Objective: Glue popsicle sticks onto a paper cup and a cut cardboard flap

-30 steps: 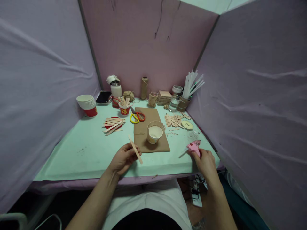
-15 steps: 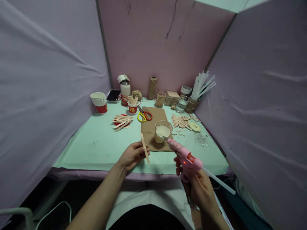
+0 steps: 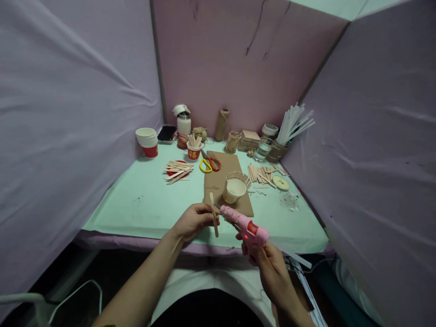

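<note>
Green counter (image 3: 136,213) spreads at nine o'clock from the left hand (image 3: 196,222), whose curled fingers and thumb pinch a stick (image 3: 214,215), the front edge close by at six o'clock. Beyond the stick, between one and two o'clock, the cup (image 3: 235,188) sits on cardboard (image 3: 215,181). The right hand (image 3: 267,263) wraps round the gun (image 3: 251,229), its nozzle toward ten o'clock, just beside the stick, contact unclear; more counter runs at three o'clock to the right edge.
</note>
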`<control>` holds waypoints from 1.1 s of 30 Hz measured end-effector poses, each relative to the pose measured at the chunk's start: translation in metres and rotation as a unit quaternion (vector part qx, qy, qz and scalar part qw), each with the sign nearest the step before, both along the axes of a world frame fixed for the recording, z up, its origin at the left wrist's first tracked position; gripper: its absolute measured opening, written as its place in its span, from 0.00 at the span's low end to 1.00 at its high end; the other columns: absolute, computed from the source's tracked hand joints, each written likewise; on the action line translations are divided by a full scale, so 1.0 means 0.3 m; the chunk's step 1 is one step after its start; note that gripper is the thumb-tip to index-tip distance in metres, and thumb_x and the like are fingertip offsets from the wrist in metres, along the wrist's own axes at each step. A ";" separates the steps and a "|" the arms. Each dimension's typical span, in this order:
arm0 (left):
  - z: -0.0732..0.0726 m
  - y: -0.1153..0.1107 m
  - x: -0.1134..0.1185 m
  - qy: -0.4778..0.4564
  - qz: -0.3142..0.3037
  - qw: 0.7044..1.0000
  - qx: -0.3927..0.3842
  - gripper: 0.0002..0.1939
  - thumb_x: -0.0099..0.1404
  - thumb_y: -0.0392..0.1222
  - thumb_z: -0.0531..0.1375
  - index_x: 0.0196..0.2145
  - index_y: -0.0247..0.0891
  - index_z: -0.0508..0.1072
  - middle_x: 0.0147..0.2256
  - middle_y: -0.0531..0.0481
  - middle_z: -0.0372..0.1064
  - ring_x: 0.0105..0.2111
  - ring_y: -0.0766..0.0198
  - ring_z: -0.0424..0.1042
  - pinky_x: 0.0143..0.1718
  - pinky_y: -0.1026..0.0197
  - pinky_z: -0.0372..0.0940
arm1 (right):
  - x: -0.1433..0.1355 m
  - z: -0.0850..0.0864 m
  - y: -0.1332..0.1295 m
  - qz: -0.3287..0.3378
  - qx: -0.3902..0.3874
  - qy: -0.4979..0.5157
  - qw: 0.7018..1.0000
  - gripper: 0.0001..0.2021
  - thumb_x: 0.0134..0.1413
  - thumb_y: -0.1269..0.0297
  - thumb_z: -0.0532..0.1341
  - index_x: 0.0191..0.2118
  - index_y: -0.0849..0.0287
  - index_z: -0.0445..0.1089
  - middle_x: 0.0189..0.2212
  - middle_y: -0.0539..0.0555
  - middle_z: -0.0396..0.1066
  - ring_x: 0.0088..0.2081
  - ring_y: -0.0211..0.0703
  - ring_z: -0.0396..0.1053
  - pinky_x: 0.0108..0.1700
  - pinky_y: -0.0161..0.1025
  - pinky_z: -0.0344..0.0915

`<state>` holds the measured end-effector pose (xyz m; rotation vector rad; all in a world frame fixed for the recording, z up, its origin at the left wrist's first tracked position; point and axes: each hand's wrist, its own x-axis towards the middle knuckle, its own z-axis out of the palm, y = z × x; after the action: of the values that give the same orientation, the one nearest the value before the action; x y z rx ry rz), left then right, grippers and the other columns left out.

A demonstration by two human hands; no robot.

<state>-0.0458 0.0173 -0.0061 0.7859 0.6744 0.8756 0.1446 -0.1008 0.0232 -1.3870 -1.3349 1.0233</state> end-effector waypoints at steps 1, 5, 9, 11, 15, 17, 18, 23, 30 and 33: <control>0.000 -0.001 0.001 0.000 -0.001 1.000 0.002 0.13 0.39 0.40 0.73 0.23 0.32 0.77 0.24 0.48 0.73 0.24 0.64 0.71 0.32 0.61 0.67 | 0.000 -0.002 0.000 -0.001 -0.002 -0.002 1.000 0.26 0.59 0.41 0.52 0.48 0.58 0.72 0.33 0.56 0.70 0.28 0.41 0.61 0.28 0.37 0.61; -0.003 -0.001 0.002 0.001 -0.010 1.000 0.012 0.12 0.40 0.39 0.73 0.24 0.32 0.78 0.24 0.48 0.73 0.25 0.65 0.71 0.32 0.61 0.66 | -0.002 0.008 0.004 -0.002 -0.001 -0.014 1.000 0.27 0.58 0.40 0.52 0.49 0.57 0.72 0.28 0.54 0.68 0.24 0.40 0.58 0.26 0.37 0.60; -0.011 0.000 0.000 0.001 -0.017 1.000 0.016 0.11 0.41 0.38 0.72 0.23 0.32 0.77 0.24 0.48 0.73 0.25 0.65 0.71 0.32 0.61 0.66 | -0.005 0.018 0.005 -0.004 0.003 -0.023 1.000 0.26 0.58 0.40 0.53 0.45 0.56 0.74 0.24 0.53 0.65 0.24 0.41 0.58 0.25 0.38 0.60; -0.013 0.001 0.000 0.000 -0.018 1.000 0.017 0.10 0.42 0.38 0.72 0.23 0.32 0.77 0.24 0.48 0.73 0.25 0.65 0.71 0.32 0.62 0.65 | -0.004 0.015 0.002 -0.005 0.003 -0.024 1.000 0.26 0.58 0.40 0.53 0.45 0.56 0.74 0.24 0.53 0.65 0.24 0.41 0.58 0.25 0.38 0.60; -0.009 0.000 0.001 -0.004 -0.019 1.000 0.016 0.10 0.42 0.39 0.72 0.23 0.32 0.77 0.23 0.49 0.73 0.24 0.66 0.71 0.30 0.63 0.65 | 0.001 0.004 0.000 -0.007 0.005 -0.029 1.000 0.26 0.58 0.41 0.53 0.45 0.57 0.75 0.25 0.53 0.66 0.24 0.41 0.58 0.26 0.37 0.60; -0.003 -0.002 0.001 0.000 -0.018 1.000 0.015 0.11 0.41 0.39 0.72 0.23 0.32 0.77 0.23 0.49 0.73 0.24 0.66 0.70 0.30 0.63 0.64 | 0.004 0.000 0.000 -0.009 0.007 -0.032 0.999 0.26 0.58 0.41 0.53 0.45 0.58 0.74 0.25 0.53 0.66 0.24 0.41 0.59 0.27 0.37 0.60; -0.001 -0.002 0.001 0.002 -0.017 1.000 0.016 0.11 0.41 0.39 0.72 0.23 0.31 0.77 0.23 0.49 0.73 0.24 0.66 0.70 0.30 0.63 0.64 | 0.005 -0.001 0.000 -0.010 0.008 -0.032 0.999 0.26 0.59 0.42 0.53 0.44 0.58 0.74 0.25 0.53 0.66 0.25 0.41 0.59 0.27 0.37 0.61; -0.003 -0.002 -0.001 0.007 -0.023 0.999 0.022 0.11 0.42 0.39 0.72 0.23 0.31 0.77 0.23 0.48 0.73 0.24 0.66 0.70 0.30 0.63 0.64 | 0.005 -0.002 -0.002 -0.013 0.018 -0.030 0.999 0.25 0.59 0.42 0.53 0.40 0.60 0.74 0.24 0.53 0.65 0.24 0.39 0.58 0.26 0.35 0.60; -0.021 0.003 0.000 -0.004 -0.014 1.000 0.016 0.11 0.42 0.38 0.72 0.24 0.31 0.78 0.23 0.47 0.74 0.25 0.65 0.72 0.32 0.62 0.66 | -0.001 0.014 -0.002 -0.015 0.023 -0.049 0.998 0.25 0.58 0.41 0.53 0.37 0.59 0.75 0.22 0.53 0.66 0.23 0.41 0.60 0.26 0.37 0.63; -0.020 0.002 0.002 -0.007 -0.005 1.000 0.014 0.11 0.42 0.38 0.72 0.25 0.31 0.78 0.24 0.47 0.75 0.25 0.64 0.73 0.32 0.62 0.67 | 0.004 0.014 -0.004 -0.016 0.027 -0.060 0.998 0.25 0.58 0.41 0.53 0.35 0.58 0.76 0.21 0.53 0.66 0.24 0.42 0.62 0.28 0.38 0.65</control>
<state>-0.0453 0.0180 -0.0121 0.8061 0.6475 0.8823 0.1457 -0.1021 0.0274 -1.4445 -1.4121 0.8878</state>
